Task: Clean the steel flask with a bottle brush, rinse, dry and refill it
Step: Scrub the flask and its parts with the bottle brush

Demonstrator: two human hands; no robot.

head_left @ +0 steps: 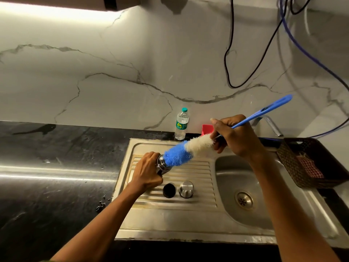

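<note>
My left hand (pixel 146 172) grips the steel flask (pixel 162 164) on the ribbed drainboard (pixel 190 174); only the flask's shiny neck shows past my fingers. My right hand (pixel 236 138) holds the blue handle of the bottle brush (pixel 187 149), whose blue and white bristles slant down to the left, the blue tip at the flask's mouth. In front of the flask stand a black stopper (pixel 169 190) and a domed steel cap (pixel 186 189), side by side on the drainboard.
The steel sink basin (pixel 243 186) with its drain lies right of the drainboard, a tap (pixel 272 125) behind it. A plastic water bottle (pixel 181 124) and a red container (pixel 206 129) stand at the wall. A dark woven basket (pixel 309 163) holding checked cloth sits at right. Cables hang above.
</note>
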